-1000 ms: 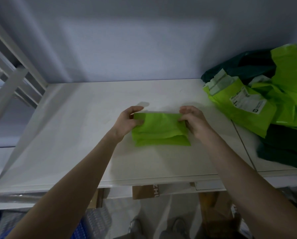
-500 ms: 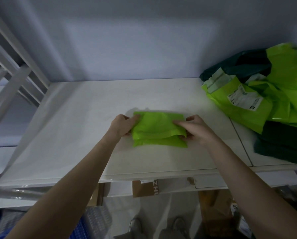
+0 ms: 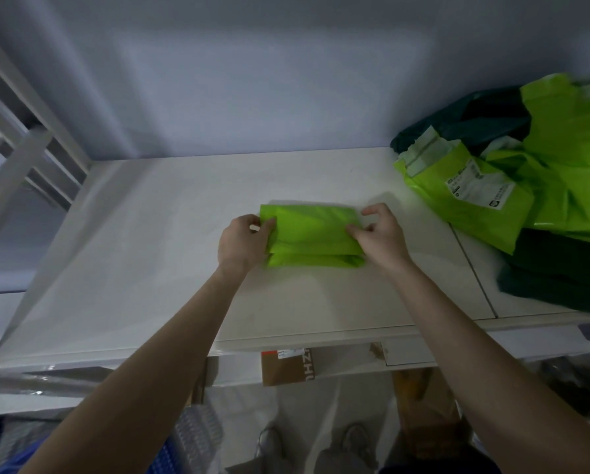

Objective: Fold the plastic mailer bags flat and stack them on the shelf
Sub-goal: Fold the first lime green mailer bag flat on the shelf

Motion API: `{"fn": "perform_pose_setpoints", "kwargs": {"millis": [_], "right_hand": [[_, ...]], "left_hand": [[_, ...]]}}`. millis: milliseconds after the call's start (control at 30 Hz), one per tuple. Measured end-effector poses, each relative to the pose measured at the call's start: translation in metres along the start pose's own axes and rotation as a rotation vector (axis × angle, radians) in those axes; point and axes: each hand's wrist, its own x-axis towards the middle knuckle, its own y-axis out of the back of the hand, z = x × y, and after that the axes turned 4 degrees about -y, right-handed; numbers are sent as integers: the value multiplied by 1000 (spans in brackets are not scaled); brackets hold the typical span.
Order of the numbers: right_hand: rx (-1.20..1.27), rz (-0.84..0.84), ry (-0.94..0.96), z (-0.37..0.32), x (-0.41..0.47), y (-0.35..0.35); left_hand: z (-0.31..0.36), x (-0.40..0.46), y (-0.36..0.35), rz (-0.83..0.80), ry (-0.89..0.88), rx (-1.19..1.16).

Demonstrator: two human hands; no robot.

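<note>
A folded lime-green mailer bag (image 3: 312,234) lies flat on the white shelf (image 3: 133,268), near its middle, with another green layer showing beneath its front edge. My left hand (image 3: 242,241) pinches the bag's left end between thumb and fingers. My right hand (image 3: 379,234) pinches its right end, the index finger lifted above the far corner. A loose heap of unfolded lime-green mailer bags (image 3: 485,196) and dark green bags (image 3: 560,278) sits at the right end of the shelf.
A pale wall rises directly behind the shelf. White shelf uprights (image 3: 23,148) slant at the left. A seam (image 3: 475,265) splits the shelf board at the right. Below the front edge are a cardboard box (image 3: 286,367), blue crates (image 3: 170,453) and my shoes.
The folded bag stayed in place. Both hands shifted along its ends; the left thumb now lies on top of the left end, and the right hand pinches nearer the front right corner.
</note>
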Motion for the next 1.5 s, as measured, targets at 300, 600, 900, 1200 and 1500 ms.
{"fn": "perform_pose_setpoints", "kwargs": {"millis": [300, 600, 900, 1200, 1500], "right_hand": [[-133, 28, 121, 6, -4, -2], [-392, 125, 340, 24, -12, -23], [-357, 87, 446, 19, -16, -14], [-730, -143, 513, 10, -13, -56], [-791, -213, 481, 6, 5, -52]], "left_hand": [[-6, -12, -4, 93, -53, 151], [-15, -16, -19, 231, -266, 325], [-16, -8, -12, 33, -511, 272], [-2, -16, -37, -164, -473, 398], [2, 0, -45, -254, -451, 357]]}}
